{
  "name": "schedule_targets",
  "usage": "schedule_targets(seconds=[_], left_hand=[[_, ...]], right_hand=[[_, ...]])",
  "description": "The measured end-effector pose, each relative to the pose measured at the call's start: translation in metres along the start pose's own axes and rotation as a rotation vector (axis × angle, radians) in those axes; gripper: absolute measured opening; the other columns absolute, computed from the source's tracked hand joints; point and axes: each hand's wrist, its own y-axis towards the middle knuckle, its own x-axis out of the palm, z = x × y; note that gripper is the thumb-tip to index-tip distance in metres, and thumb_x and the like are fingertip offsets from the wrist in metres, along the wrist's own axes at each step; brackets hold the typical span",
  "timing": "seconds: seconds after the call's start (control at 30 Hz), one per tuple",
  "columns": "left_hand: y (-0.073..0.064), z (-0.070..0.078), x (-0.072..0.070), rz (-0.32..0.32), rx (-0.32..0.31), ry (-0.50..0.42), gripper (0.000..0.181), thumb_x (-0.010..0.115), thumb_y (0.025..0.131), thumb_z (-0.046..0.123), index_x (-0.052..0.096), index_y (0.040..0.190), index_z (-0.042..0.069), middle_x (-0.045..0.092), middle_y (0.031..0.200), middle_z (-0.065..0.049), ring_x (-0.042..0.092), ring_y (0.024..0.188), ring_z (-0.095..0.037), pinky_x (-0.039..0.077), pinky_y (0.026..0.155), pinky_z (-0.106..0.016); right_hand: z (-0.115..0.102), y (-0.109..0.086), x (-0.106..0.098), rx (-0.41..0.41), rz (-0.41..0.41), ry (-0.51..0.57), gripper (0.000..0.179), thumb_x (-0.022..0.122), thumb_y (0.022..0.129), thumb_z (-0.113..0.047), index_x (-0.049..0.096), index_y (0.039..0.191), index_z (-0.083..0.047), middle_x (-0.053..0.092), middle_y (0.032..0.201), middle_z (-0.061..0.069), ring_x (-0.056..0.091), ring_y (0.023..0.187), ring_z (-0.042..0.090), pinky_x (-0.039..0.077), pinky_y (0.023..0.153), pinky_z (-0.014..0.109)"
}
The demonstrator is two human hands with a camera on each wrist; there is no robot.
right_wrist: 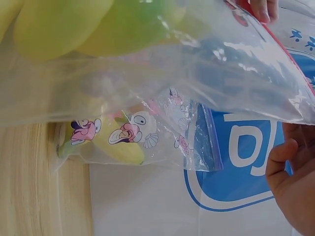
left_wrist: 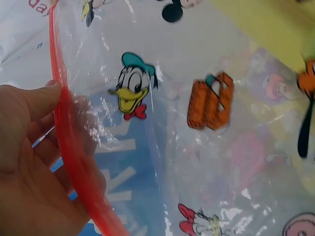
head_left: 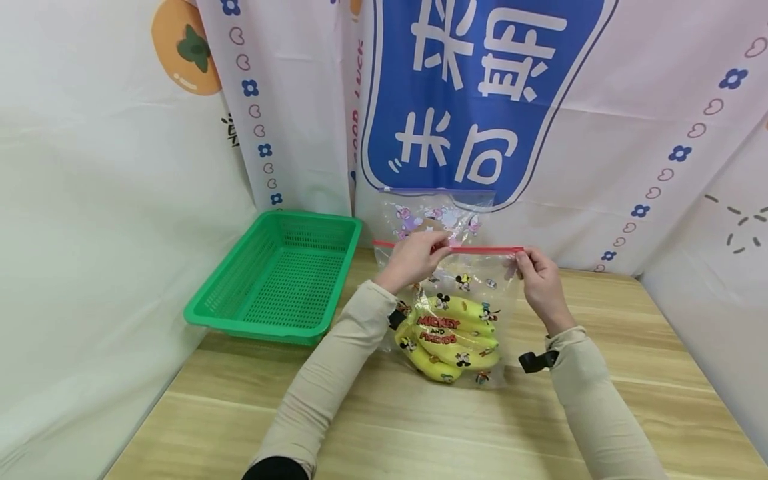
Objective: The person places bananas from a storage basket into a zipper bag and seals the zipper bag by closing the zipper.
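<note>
A clear zip bag [head_left: 474, 267] with cartoon prints and a red zip strip stands upright on the table. Inside it lies a bunch of yellow bananas [head_left: 459, 340]. My left hand [head_left: 418, 259] pinches the red strip near its middle; the left wrist view shows the thumb [left_wrist: 47, 101] on the near side and fingers behind the film. At the top right corner of the bag, my right hand [head_left: 542, 285] holds the end of the strip between thumb and fingers. The right wrist view catches that hand [right_wrist: 300, 182] at the bag's corner.
Behind stands a second clear bag [head_left: 447, 200] with a purple zip, leaning by the printed cloth [head_left: 324, 133]; yellow fruit [right_wrist: 118, 147] shows inside it. A green plastic basket [head_left: 342, 280] sits on the wooden table [head_left: 606, 320] at the left.
</note>
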Motion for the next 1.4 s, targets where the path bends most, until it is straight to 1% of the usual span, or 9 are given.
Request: schedule_targets(seconds=[0.23,0.3,0.47,0.6,0.73,0.93,1.07,1.23,1.4], left_hand=[[-0.004,-0.007,-0.002,0.020,0.012,-0.019,0.014,0.056,0.096,0.032,0.060,0.090,0.020,0.058,0.078,0.007,0.053,0.066,-0.009,0.044,0.055,-0.023],[-0.005,-0.009,-0.002,0.027,0.010,-0.016,0.014,0.056,0.096,0.032,0.060,0.091,0.020,0.058,0.079,0.008,0.053,0.067,-0.008,0.045,0.056,-0.023],[-0.007,-0.013,-0.004,0.038,0.009,0.008,0.014,0.057,0.095,0.032,0.063,0.094,0.019,0.061,0.083,0.008,0.055,0.070,-0.007,0.046,0.060,-0.023],[-0.008,-0.016,-0.005,0.044,0.008,0.021,0.013,0.058,0.095,0.030,0.064,0.095,0.019,0.061,0.084,0.007,0.055,0.072,-0.007,0.045,0.061,-0.023],[-0.010,-0.018,-0.006,0.042,0.004,0.027,0.012,0.057,0.095,0.030,0.062,0.092,0.020,0.059,0.081,0.007,0.054,0.070,-0.008,0.044,0.058,-0.024],[-0.014,-0.021,-0.008,0.031,-0.023,0.020,0.014,0.057,0.095,0.031,0.063,0.092,0.019,0.059,0.081,0.007,0.053,0.068,-0.009,0.043,0.056,-0.024],[-0.017,-0.024,-0.010,0.048,-0.023,0.051,0.015,0.057,0.095,0.032,0.062,0.091,0.018,0.058,0.078,0.006,0.052,0.066,-0.010,0.042,0.056,-0.025],[-0.020,-0.030,-0.012,0.071,-0.036,0.076,0.014,0.058,0.095,0.031,0.063,0.090,0.019,0.060,0.079,0.006,0.053,0.065,-0.010,0.043,0.058,-0.026],[-0.021,-0.034,-0.013,0.072,-0.040,0.073,0.014,0.057,0.095,0.031,0.064,0.094,0.019,0.062,0.081,0.006,0.055,0.067,-0.010,0.044,0.059,-0.026]], right_hand=[[0.004,0.001,-0.003,-0.010,-0.009,-0.013,0.029,0.044,0.101,-0.013,0.054,0.095,0.013,0.065,0.081,0.005,0.057,0.067,0.010,0.043,0.061,0.019],[0.005,0.001,-0.004,-0.006,-0.012,-0.017,0.029,0.043,0.101,-0.012,0.054,0.095,0.013,0.065,0.081,0.006,0.057,0.067,0.010,0.043,0.061,0.020],[0.007,0.001,-0.006,0.022,-0.007,-0.032,0.028,0.042,0.102,-0.012,0.054,0.095,0.013,0.065,0.080,-0.002,0.057,0.067,0.009,0.043,0.061,0.020],[0.008,0.001,-0.009,0.033,-0.005,-0.037,0.030,0.042,0.102,-0.015,0.054,0.094,0.011,0.065,0.079,-0.009,0.057,0.067,0.007,0.043,0.060,0.018],[0.008,0.000,-0.010,0.028,-0.008,-0.041,0.031,0.043,0.102,-0.018,0.054,0.094,0.010,0.065,0.079,-0.008,0.057,0.067,0.007,0.043,0.060,0.018],[0.009,-0.001,-0.013,0.034,-0.022,-0.064,0.031,0.043,0.102,-0.020,0.055,0.095,0.008,0.066,0.080,-0.004,0.057,0.068,0.007,0.044,0.061,0.020],[0.009,-0.002,-0.015,0.029,-0.028,-0.072,0.031,0.042,0.102,-0.018,0.055,0.097,0.010,0.066,0.080,-0.003,0.057,0.069,0.007,0.045,0.062,0.023],[0.009,-0.002,-0.017,0.027,-0.028,-0.056,0.029,0.043,0.102,-0.015,0.054,0.096,0.011,0.067,0.080,0.001,0.057,0.068,0.008,0.044,0.062,0.021],[0.011,-0.004,-0.018,0.033,-0.022,-0.047,0.031,0.043,0.102,-0.018,0.053,0.095,0.010,0.066,0.080,-0.006,0.058,0.068,0.007,0.043,0.061,0.018]])
